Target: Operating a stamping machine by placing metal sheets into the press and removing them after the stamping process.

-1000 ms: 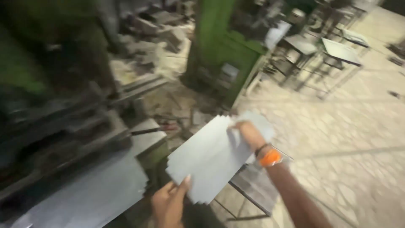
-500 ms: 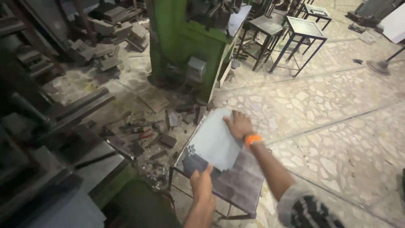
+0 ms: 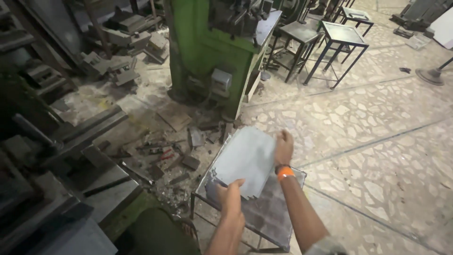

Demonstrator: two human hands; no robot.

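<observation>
While gripping a stack of thin grey metal sheets (image 3: 245,163) at two edges, holds it tilted just above a low metal stand (image 3: 271,222) on a stone-chip floor (image 3: 377,141). Clamps the near lower edge with the left hand (image 3: 230,196), thumb on top and fingers beneath. Closes the right hand (image 3: 283,146), orange wristband (image 3: 285,173) at the wrist, over the far right edge.

Risks, by the look of it, letting the loose sheets slide over one another and fan out, since only two small grips pinch them and the stack slopes down toward the left. Could spill them past the stand's left side into the scrap metal (image 3: 188,141) strewn at the foot of a green press machine (image 3: 207,56). Could also cut bare palms on the thin, notched edges if a sheet shifts under the grip.

Keeps the stack between the two hands, touching both: up and right of the left hand, down and left of the right, with the stand directly below.
</observation>
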